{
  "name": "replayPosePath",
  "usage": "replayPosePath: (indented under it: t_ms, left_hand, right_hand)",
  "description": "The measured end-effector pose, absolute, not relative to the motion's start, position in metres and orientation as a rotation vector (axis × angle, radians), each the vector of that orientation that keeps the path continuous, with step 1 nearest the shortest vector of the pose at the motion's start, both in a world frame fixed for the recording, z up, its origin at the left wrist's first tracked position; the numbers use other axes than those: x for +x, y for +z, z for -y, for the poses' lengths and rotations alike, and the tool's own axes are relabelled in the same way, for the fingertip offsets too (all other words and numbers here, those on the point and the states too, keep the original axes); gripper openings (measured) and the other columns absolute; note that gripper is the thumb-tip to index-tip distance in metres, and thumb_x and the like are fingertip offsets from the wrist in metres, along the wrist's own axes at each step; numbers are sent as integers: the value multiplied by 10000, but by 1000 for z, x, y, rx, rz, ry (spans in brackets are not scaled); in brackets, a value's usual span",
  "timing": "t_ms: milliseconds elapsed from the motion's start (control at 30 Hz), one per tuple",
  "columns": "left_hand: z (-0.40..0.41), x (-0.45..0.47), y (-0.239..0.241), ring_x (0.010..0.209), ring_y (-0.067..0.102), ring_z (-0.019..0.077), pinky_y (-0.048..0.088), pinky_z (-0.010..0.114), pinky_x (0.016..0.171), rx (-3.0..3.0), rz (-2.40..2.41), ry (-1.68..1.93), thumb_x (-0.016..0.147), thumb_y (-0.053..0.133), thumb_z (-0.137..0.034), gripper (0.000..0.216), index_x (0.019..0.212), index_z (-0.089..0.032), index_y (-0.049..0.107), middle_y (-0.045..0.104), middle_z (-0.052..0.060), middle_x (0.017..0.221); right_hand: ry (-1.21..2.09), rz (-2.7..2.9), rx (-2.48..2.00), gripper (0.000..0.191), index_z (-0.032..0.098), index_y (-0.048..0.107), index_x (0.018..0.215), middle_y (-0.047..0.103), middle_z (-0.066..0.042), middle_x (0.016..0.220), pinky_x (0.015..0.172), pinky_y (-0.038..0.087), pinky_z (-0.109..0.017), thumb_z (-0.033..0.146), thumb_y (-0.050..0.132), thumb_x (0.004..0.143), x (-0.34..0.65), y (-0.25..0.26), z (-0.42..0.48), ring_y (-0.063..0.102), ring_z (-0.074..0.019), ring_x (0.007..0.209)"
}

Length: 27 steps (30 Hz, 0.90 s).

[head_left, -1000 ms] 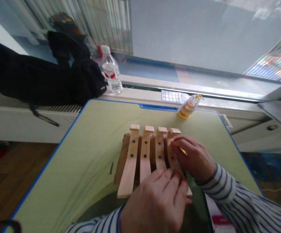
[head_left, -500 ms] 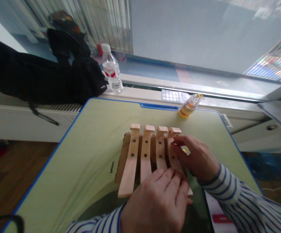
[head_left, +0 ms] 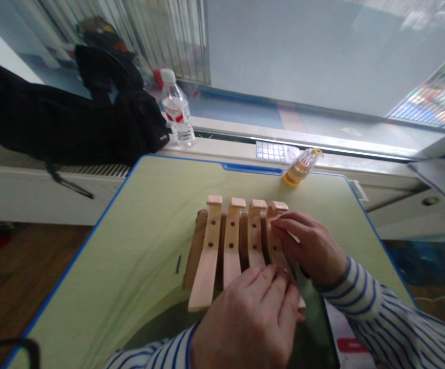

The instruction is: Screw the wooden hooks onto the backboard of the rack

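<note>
Several pale wooden hooks (head_left: 203, 279) lie side by side across a brown wooden board (head_left: 196, 243), their curled ends pointing away from me. Dark screw heads show in pairs on the left ones. My left hand (head_left: 251, 312) is closed over the lower part of the rightmost hook (head_left: 278, 206), pressing it down and covering its neighbour's lower end. At the upper hole of that same hook, my right hand (head_left: 314, 243) pinches a small screw, hidden now by the fingertips. A loose screw (head_left: 178, 264) lies on the table left of the board.
The light green table (head_left: 141, 215) has a blue rim. A small bottle with a yellow cap (head_left: 299, 168) stands at its far edge. Beyond, on the sill, are a water bottle (head_left: 178, 115) and a black bag (head_left: 122, 113). A paper (head_left: 347, 333) lies at the near right.
My right fingertips have closed in over the screw, which showed between them before. My left hand stays in place, and the board has barely shifted.
</note>
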<state>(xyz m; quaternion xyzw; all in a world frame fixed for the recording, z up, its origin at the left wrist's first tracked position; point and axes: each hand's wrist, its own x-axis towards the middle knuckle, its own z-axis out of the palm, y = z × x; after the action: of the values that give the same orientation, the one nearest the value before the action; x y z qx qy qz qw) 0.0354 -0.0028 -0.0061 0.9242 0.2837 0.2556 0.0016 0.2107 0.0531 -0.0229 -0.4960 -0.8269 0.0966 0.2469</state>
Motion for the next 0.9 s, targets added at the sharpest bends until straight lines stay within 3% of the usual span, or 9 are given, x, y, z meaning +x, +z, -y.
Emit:
replayPosePath:
  t_ms: [133,400,900]
  left_hand:
    - [3,34,-7,936,631,190,542,323,808,2913,-876,802,887,445,-225,252,1001,-119,643,678,80,1013]
    - [3,33,-4,938,631,197,544,339,797,2896,-892,792,891,435,-219,255,1021,-124,633,674,81,1021]
    - [5,33,-4,998,608,191,515,337,848,2879,-865,716,906,411,-223,278,1077,-118,603,653,99,1072]
  right_hand:
    - [251,2260,-1353,184,181,638,943,642,-52,930,774,484,-265,222,478,863,211,-23,-54,585,-133,835]
    - [190,2319,-1415,312,167,561,1133,610,-84,1022,822,476,-320,250,505,838,219,-22,-50,562,-174,921]
    - [121,2443,-1451,308,199,559,1138,577,-100,1046,823,462,-382,295,451,866,222,-25,-46,529,-206,961]
